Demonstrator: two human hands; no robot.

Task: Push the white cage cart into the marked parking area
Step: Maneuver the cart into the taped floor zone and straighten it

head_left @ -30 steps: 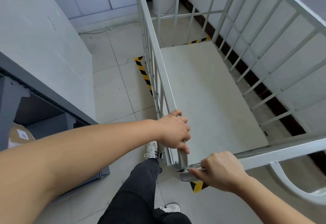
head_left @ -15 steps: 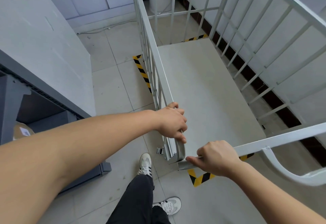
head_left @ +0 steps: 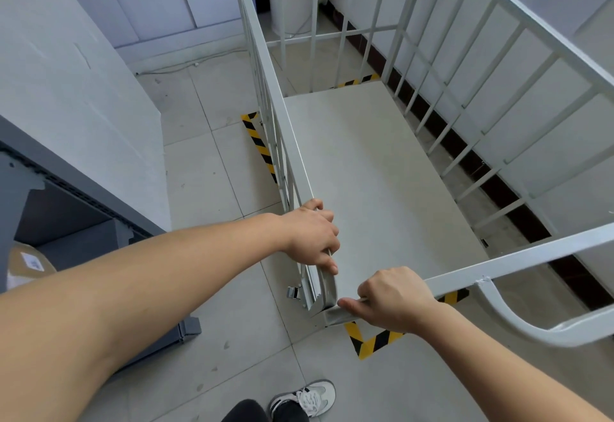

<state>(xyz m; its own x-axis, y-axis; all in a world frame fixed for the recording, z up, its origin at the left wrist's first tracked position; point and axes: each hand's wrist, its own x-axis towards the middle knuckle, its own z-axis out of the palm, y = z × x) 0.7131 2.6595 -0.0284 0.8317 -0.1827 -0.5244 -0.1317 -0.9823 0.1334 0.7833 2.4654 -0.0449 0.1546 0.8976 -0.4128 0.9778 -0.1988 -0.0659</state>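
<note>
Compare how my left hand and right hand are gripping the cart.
The left hand wraps the cart's side rail, farther ahead; the right hand holds the near end rail, closer to me. The left hand's fingers curl down over its rail; the right hand's thumb points left along its rail. Both are closed near the same corner.

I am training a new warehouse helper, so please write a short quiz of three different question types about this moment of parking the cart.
1. True or false: both hands grip the top rail of the white cart.
2. Which colours mark the tape on the floor? A) red and white B) yellow and black C) blue and green
3. Fill in: the left hand holds the cart's ____ rail, and the right hand holds the near end rail.

Key:
1. True. Each hand is closed on the rail, close to the near left corner.
2. B. A taped corner shows on the floor just below that cart corner.
3. Side.
</note>
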